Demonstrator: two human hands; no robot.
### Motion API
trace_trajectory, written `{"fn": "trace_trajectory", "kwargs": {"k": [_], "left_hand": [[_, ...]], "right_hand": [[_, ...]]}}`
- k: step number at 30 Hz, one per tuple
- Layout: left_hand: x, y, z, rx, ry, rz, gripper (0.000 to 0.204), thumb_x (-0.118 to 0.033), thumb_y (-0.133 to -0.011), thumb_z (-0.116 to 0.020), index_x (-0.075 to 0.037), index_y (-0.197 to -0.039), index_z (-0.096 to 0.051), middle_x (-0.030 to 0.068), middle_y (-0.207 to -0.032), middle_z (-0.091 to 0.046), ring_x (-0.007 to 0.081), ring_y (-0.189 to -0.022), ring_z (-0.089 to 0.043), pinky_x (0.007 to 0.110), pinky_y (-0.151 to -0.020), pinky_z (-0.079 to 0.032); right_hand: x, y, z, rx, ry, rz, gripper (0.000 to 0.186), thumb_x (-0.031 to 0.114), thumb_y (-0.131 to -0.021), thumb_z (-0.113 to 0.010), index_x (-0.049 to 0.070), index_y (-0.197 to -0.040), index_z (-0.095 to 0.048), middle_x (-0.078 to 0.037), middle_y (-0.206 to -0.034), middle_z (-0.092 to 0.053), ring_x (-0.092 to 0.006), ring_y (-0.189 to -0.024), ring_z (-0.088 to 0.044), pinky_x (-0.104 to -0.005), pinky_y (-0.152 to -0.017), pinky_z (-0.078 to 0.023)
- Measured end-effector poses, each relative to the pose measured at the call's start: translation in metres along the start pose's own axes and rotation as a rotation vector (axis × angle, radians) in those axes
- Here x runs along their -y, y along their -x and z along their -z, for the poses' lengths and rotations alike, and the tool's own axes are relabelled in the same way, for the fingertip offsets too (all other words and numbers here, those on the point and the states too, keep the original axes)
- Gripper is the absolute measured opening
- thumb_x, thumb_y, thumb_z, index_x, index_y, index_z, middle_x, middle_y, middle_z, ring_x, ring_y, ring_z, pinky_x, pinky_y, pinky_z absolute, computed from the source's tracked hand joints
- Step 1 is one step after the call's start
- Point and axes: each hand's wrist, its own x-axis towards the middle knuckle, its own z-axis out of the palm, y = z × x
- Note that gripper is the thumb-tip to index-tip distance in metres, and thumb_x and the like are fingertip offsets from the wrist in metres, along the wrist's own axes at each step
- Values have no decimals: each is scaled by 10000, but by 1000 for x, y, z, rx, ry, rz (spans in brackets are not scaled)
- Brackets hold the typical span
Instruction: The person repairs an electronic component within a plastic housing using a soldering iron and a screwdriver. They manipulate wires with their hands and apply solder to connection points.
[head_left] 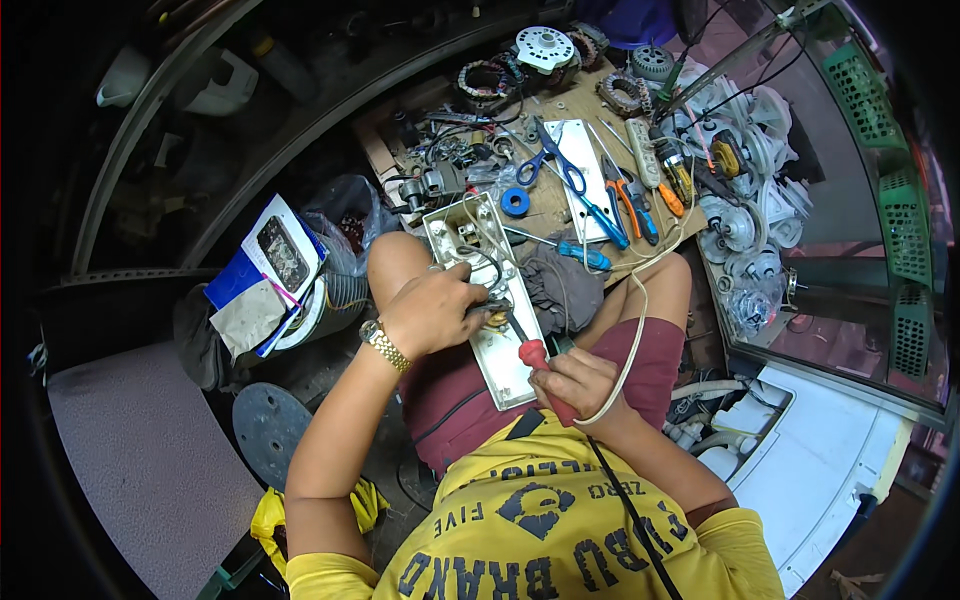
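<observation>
A long off-white casing (503, 375) lies across my lap, with wires and small parts inside. My left hand (437, 308), a gold watch (385, 346) at its wrist, reaches over the casing's middle. Its fingers are bent together there, and what they pinch is hidden. In my right hand (580, 383) is a red-handled soldering iron (533, 354). Its dark shaft points up and left to the parts by my left fingertips, next to a brassy piece (497, 319). A white cord (638, 335) loops from the bench to the handle's lower end. A dark cloth (562, 290) lies beside the casing.
Ahead, a wooden bench (548, 103) holds blue scissors (550, 163), pliers (627, 205), screwdrivers (606, 222), blue tape (515, 202), motor coils (487, 80) and a power strip (643, 153). A phone (283, 252) rests on papers at left. Plastic parts (750, 190) pile up at right.
</observation>
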Motion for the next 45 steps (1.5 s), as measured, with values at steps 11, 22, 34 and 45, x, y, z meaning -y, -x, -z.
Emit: {"fn": "trace_trajectory", "kwargs": {"k": [11, 22, 34, 45], "left_hand": [[35, -14, -13, -30, 213, -127, 303, -278, -993, -688, 9, -1050, -765, 213, -953, -724, 414, -900, -708, 480, -828, -559], [39, -20, -10, 23, 246, -115, 295, -269, -994, -677, 8, -1029, -773, 228, -910, -749, 414, -850, -716, 482, -808, -560], [41, -20, -13, 16, 251, -111, 308, -281, -1002, -658, -9, -1061, -789, 230, -947, -761, 413, -909, -732, 485, -843, -567], [40, -19, -10, 14, 230, -104, 310, -291, -1001, -657, -14, -1046, -789, 222, -925, -762, 413, -901, -734, 487, -841, -571]], "right_hand": [[1, 0, -2, -48, -12, -15, 287, 53, -765, -852, 93, -1022, -730, -44, -862, -617, -223, -707, -625, -364, -594, -513], [4, -1, -7, -145, -104, -80, 266, 6, -767, -884, 42, -973, -720, -97, -850, -688, -270, -716, -696, -382, -593, -542], [-2, -7, -9, -107, -40, -93, 301, -4, -770, -877, 41, -863, -595, -130, -752, -637, -312, -612, -653, -374, -569, -527], [-7, 17, 13, -171, -526, -522, 212, 1, -829, -852, -4, -986, -709, -136, -930, -777, -196, -811, -756, -297, -727, -581]]}}
